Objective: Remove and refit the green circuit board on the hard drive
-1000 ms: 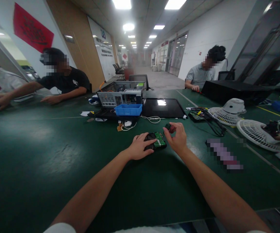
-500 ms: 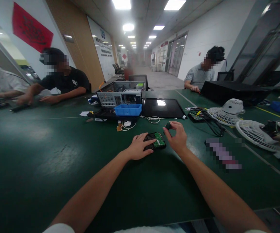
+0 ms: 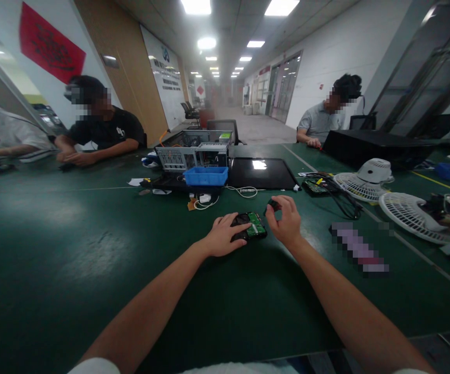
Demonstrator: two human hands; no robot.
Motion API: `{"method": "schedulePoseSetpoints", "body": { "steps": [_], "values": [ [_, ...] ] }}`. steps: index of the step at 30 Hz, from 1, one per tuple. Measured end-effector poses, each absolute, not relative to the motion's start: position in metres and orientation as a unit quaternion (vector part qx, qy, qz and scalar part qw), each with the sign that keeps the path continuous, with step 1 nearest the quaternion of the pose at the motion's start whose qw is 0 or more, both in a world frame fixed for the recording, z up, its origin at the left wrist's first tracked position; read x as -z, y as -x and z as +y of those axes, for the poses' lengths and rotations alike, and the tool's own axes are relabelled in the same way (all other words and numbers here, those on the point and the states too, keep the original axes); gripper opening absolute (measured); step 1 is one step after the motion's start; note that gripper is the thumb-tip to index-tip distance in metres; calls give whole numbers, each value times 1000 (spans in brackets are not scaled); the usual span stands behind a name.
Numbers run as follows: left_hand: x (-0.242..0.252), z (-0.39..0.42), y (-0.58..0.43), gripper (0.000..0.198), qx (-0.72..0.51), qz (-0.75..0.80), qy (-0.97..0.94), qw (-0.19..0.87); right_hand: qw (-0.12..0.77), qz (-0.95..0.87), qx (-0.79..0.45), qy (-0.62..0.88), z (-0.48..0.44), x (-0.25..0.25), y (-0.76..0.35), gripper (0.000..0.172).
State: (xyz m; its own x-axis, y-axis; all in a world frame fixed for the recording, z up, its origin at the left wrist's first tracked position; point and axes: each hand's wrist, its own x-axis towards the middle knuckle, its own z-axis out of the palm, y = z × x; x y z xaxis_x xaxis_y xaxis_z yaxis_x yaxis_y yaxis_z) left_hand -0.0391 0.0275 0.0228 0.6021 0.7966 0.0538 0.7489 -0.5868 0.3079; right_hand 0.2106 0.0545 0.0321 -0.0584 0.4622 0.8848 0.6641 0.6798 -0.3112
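Pinch in the right hand (image 3: 286, 221) has shifted a touch: the small, dark, blocky piece (image 3: 272, 203) between thumb and fingertips looks more slanted than it did half a second ago. Can't say what it is exactly, it's tiny and partly covered by the fingers.

Meanwhile the left hand (image 3: 223, 238) hasn't budged, fingers spread over the flat black rectangular unit with a green circuit board (image 3: 256, 223), thumb along the near edge. Looks like a hard drive to me. It's lying on the dark green tabletop (image 3: 92, 291), right in front of the person, board side up, and the small piece is held just beyond its right end, apparently not touching. So I'd read it as one hand steadying while the other fiddles with the piece, nothing joined up as far as I can see.

Other change: the co-worker in the black T-shirt (image 3: 108, 127) had an arm stretched out to the side and now has both hands together in front. Doesn't affect the work here imo, they're well apart from the unit
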Motion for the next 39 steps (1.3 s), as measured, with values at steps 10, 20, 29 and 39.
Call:
{"method": "schedulePoseSetpoints", "body": {
  "steps": [10,20,29,39],
  "values": [
    [-23,26,38,64,-94,441,-885,121,532,-740,79,403,51,-33,-210,33],
    [-23,27,39,63,-91,436,-887,124,548,-735,66,394,53,-31,-209,39],
    [-24,27,39,63,-92,433,-888,123,584,-707,59,394,59,-25,-207,40],
    [-19,28,39,63,-97,436,-888,113,572,-724,70,379,59,-25,-207,39]
  ]
}}
